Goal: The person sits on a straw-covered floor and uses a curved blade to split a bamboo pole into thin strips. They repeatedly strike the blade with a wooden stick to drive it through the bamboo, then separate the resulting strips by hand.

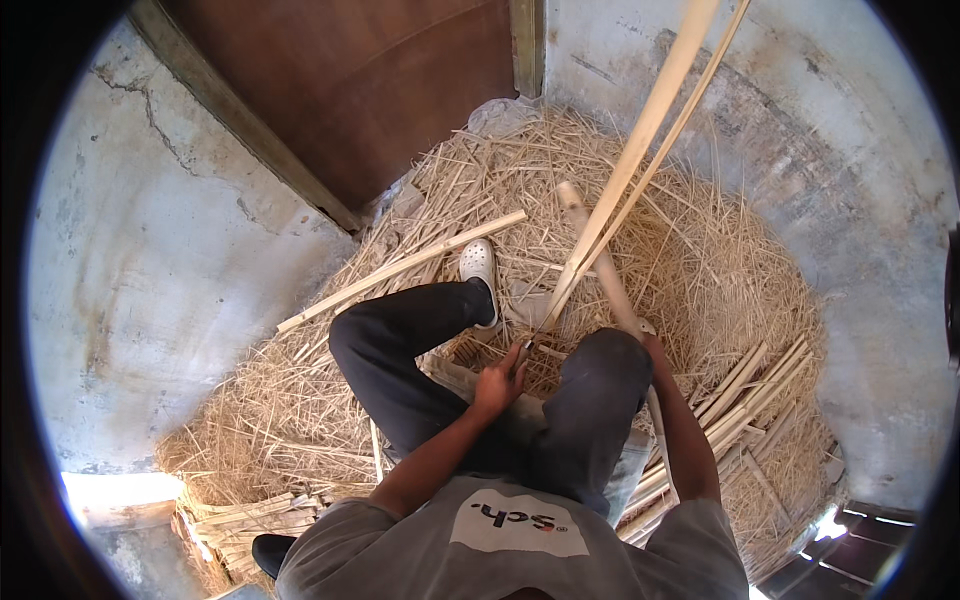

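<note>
My left hand (pixel 496 384) is closed around the dark handle of a knife (pixel 523 354), in front of my lap between the knees. Just past it is the near end of a long pale bamboo strip (pixel 625 180). The strip is split into two lengths that spread apart toward the top right. My right hand (pixel 651 346) is beside my right knee, which hides most of its fingers. It is next to the lower end of a round wooden pole (pixel 606 265) that slants under the strip. Whether it grips the pole cannot be made out.
Straw-like shavings (pixel 700 240) cover the floor. A long split strip (pixel 400 270) lies past my left foot, and several strips (pixel 745 400) are stacked at my right. More split pieces (pixel 250 525) lie at lower left. Pale walls (pixel 860 200) and a brown door (pixel 360 90) enclose the space.
</note>
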### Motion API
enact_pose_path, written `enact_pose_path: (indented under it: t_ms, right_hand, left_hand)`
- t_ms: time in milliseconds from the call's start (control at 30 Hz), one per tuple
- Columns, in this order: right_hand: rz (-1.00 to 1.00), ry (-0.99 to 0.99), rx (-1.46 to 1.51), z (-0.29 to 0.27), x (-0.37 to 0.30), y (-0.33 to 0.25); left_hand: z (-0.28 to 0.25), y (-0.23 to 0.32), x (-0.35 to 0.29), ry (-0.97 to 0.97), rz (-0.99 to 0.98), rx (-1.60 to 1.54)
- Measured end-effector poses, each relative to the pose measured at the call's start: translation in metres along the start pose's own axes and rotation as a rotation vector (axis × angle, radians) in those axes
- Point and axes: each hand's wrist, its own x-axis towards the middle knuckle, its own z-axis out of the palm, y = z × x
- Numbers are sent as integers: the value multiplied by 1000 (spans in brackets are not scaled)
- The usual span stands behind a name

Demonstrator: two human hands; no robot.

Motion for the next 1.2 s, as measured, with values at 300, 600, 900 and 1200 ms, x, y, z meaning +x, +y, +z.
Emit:
enact_pose_path:
  t_ms: [300,600,900,1200]
  right_hand:
    - [300,522,117,-16,-189,121]
    - [666,636,292,170,-312,247]
    - [551,642,-106,184,-327,288]
    - [-388,1031,709,-85,-296,-67]
  left_hand:
    - [12,-13,-13,46,50,-108]
    - [12,19,-6,157,135,-152]
    - [42,52,-15,144,-51,-321]
    - [33,53,-16,279,-82,-229]
